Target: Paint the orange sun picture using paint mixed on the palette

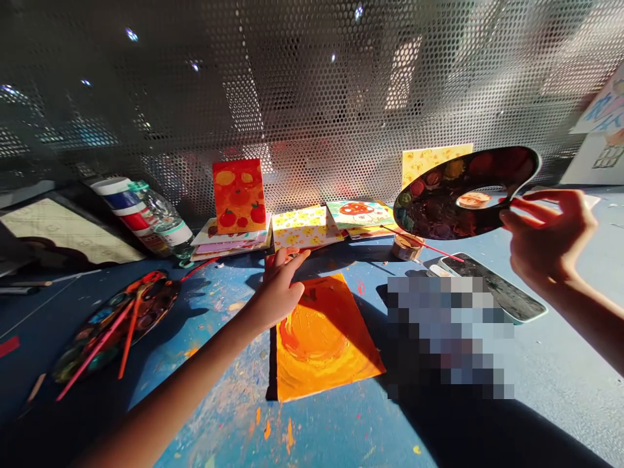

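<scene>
Raised at the right, my right hand (553,237) is closed on the edge of a dark oval paint palette (429,195). The palette is tilted, with wells of colour along its left side and a hole through which a wooden top shows. My left hand (280,289) reaches over the top left of an orange painting (326,338) that lies flat on the table. Its fingers are stretched forward toward a yellow-patterned card (307,227), and I see nothing held in them. Thick red-orange strokes form a round shape on the painting.
A second palette (104,344) with brushes across it lies at the left. A red painted card (238,195) leans upright near a plastic bottle (168,224). A round wooden pot (407,247) and a phone (497,286) lie to the right. Behind stands a perforated metal panel (302,97).
</scene>
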`<move>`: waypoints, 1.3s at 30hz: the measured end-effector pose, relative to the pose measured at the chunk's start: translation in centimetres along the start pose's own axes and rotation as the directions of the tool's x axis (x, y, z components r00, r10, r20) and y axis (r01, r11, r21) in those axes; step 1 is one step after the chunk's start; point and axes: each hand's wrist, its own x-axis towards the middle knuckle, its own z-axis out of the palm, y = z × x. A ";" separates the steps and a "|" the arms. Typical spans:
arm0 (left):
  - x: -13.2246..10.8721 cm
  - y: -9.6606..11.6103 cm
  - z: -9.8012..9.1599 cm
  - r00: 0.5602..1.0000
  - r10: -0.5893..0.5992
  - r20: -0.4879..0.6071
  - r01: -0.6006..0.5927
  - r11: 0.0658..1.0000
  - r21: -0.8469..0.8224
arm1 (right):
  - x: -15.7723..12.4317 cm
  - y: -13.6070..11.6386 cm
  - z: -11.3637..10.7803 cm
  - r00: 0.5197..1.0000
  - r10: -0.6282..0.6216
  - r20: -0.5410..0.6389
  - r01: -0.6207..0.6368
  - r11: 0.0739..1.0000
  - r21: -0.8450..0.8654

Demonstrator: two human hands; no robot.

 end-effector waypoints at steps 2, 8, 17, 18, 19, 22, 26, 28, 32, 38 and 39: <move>0.0 0.0 0.0 1.000 -0.007 0.003 0.007 1.000 0.000 | 0.0 0.3 -0.1 1.000 -0.031 0.005 0.031 0.999 0.022; -0.2 0.3 -0.2 1.000 -0.021 0.007 0.021 1.000 0.020 | -0.4 -0.1 -0.1 0.996 -0.084 0.026 0.083 0.996 0.027; -0.1 -1.3 1.2 0.989 0.051 -0.136 -0.041 0.996 0.075 | -0.6 -0.2 -0.1 0.990 -0.139 0.022 0.139 0.990 -0.007; 0.0 -1.6 1.4 0.988 0.060 -0.145 -0.048 0.995 0.083 | -0.6 -0.2 -0.1 0.988 -0.151 0.021 0.152 0.988 -0.021; 0.0 -1.7 1.5 0.987 0.064 -0.145 -0.052 0.995 0.091 | -0.6 -0.2 0.0 0.986 -0.166 0.016 0.167 0.985 -0.034; 0.0 -1.8 1.5 0.988 0.063 -0.139 -0.048 0.993 0.111 | -0.7 -0.3 0.1 0.976 -0.219 0.000 0.218 0.974 -0.068; -0.2 -1.7 1.3 0.989 0.052 -0.141 -0.036 0.993 0.116 | -0.8 -0.6 0.3 0.966 -0.257 -0.002 0.256 0.963 -0.089; -0.2 -1.8 1.2 0.989 0.044 -0.139 -0.028 0.993 0.116 | -0.9 -0.7 0.4 0.961 -0.276 -0.003 0.274 0.955 -0.113; -0.4 -1.9 1.2 0.991 0.035 -0.133 -0.019 0.993 0.120 | -1.0 -0.7 0.3 0.945 -0.326 -0.010 0.320 0.934 -0.160; -0.6 -1.5 0.8 0.992 0.017 -0.122 -0.002 0.993 0.115 | -0.9 -0.3 0.2 0.939 -0.343 -0.022 0.335 0.927 -0.168; -0.7 -1.3 0.5 0.995 0.009 -0.102 0.003 0.993 0.116 | -0.9 -0.4 0.2 0.941 -0.339 -0.018 0.331 0.928 -0.172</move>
